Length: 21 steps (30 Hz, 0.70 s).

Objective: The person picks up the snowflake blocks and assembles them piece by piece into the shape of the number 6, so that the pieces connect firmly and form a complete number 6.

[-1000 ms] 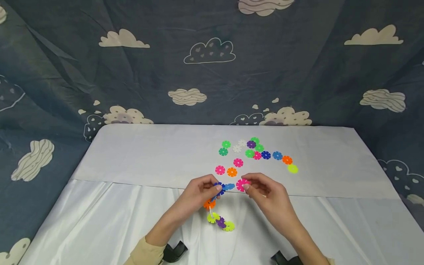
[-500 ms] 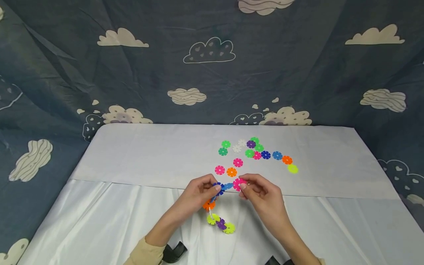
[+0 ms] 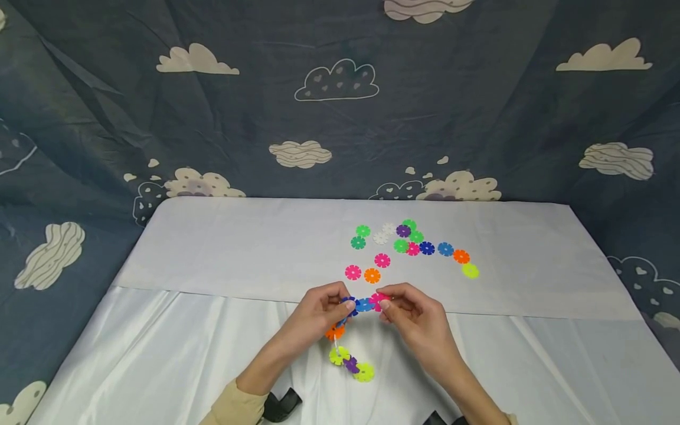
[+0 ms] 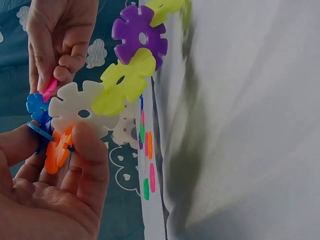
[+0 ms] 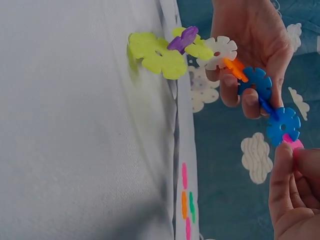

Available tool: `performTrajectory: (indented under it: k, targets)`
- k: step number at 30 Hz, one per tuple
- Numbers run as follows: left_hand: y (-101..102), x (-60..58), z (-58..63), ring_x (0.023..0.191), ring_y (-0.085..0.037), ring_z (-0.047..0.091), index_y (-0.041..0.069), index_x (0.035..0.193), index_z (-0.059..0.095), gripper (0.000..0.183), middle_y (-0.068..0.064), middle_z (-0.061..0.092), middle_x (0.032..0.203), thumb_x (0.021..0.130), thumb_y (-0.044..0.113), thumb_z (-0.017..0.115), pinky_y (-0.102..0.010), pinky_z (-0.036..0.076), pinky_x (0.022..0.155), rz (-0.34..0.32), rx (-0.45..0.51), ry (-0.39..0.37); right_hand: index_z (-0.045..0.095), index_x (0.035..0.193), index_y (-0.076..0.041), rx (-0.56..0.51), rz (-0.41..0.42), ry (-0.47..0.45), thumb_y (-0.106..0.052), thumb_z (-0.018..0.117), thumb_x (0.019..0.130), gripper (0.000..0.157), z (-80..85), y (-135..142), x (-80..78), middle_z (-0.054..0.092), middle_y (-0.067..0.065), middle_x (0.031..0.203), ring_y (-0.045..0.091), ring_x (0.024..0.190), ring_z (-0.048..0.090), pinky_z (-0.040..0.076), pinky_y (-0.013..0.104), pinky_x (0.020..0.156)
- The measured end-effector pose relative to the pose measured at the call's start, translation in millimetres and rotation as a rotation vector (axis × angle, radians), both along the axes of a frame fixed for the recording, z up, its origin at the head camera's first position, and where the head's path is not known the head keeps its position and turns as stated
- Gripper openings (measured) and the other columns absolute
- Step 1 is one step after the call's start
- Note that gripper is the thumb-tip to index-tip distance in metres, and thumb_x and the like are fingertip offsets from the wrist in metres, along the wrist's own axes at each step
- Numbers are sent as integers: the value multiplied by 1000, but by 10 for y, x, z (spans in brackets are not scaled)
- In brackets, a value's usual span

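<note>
A disc chain [image 3: 339, 356] is dangling from the pinching grip of the left hand [image 3: 319, 310], perhaps straining joints; the right hand [image 3: 419, 319] is pinching a pink disc [image 3: 376, 300] against the light-blue disc [image 3: 364, 304], tilt risking a missed slot. Loose discs [image 3: 372, 275] are lying beyond on the worktop [image 3: 239, 254].

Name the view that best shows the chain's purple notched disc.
Left wrist: the purple notched disc appears large, its hole and notches clear. Right wrist shows it steeply tilted; head shows it tiny between two yellow discs.
</note>
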<state>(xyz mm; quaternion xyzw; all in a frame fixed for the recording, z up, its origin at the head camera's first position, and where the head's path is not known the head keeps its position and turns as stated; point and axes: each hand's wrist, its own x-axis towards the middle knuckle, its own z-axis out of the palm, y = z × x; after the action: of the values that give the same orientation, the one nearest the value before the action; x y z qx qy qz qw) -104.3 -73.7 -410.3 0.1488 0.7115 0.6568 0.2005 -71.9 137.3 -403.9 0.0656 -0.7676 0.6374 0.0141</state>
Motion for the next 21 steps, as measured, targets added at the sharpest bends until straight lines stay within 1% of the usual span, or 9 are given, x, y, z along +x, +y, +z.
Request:
performTrajectory:
  k: [4, 8, 10, 12, 16, 18, 21]
  targets:
    - [9, -7, -12, 64, -17, 49, 7, 91, 61, 12, -28, 61, 89, 99, 15, 59, -24, 40, 61, 13, 1, 2, 68, 112, -9, 4, -7, 24, -5, 70, 91, 22, -17, 3, -11, 67, 6, 93, 36, 82, 67, 57, 33, 76]
    - [22, -8, -13, 68, -18, 54, 8, 95, 64, 10, -23, 66, 93, 99, 17, 60, -24, 43, 63, 18, -16, 12, 68, 117, -10, 42, -14, 67, -7, 69, 91, 25, -27, 34, -30, 64, 3, 100, 28, 85, 67, 57, 30, 78]
    - [28, -7, -9, 72, -20, 58, 7, 97, 64, 10, -20, 68, 94, 99, 17, 60, -25, 44, 65, 17, -24, 13, 69, 118, -12, 60, -15, 86, -7, 69, 92, 27, -32, 48, -42, 62, 3, 101, 25, 85, 66, 56, 29, 78]
    - [32, -4, -3, 76, -25, 61, 5, 101, 62, 12, -20, 69, 95, 99, 17, 60, -26, 45, 67, 11, -21, 8, 69, 119, -12, 62, -8, 93, -8, 68, 92, 27, -37, 56, -49, 61, 3, 101, 25, 85, 65, 56, 28, 78]
    - [39, 4, 9, 83, -32, 61, 4, 114, 56, 19, -19, 68, 95, 100, 17, 58, -29, 47, 72, -1, -5, -13, 68, 120, -10, 49, 10, 82, -8, 68, 93, 28, -51, 49, -54, 62, 4, 100, 30, 85, 64, 56, 29, 79]
    - [42, 8, 10, 83, -32, 60, 6, 118, 55, 22, -19, 67, 94, 101, 19, 58, -30, 47, 74, -11, -9, -10, 67, 120, -10, 26, 16, 55, -8, 69, 92, 27, -61, 36, -51, 64, 6, 98, 33, 85, 65, 56, 29, 79]
    - [48, 7, 0, 80, -28, 60, 10, 119, 58, 22, -19, 66, 93, 101, 23, 58, -28, 46, 70, -30, -29, 14, 65, 117, -11, -9, 25, 7, -9, 70, 92, 26, -75, 9, -43, 66, 9, 93, 36, 84, 65, 56, 31, 78]
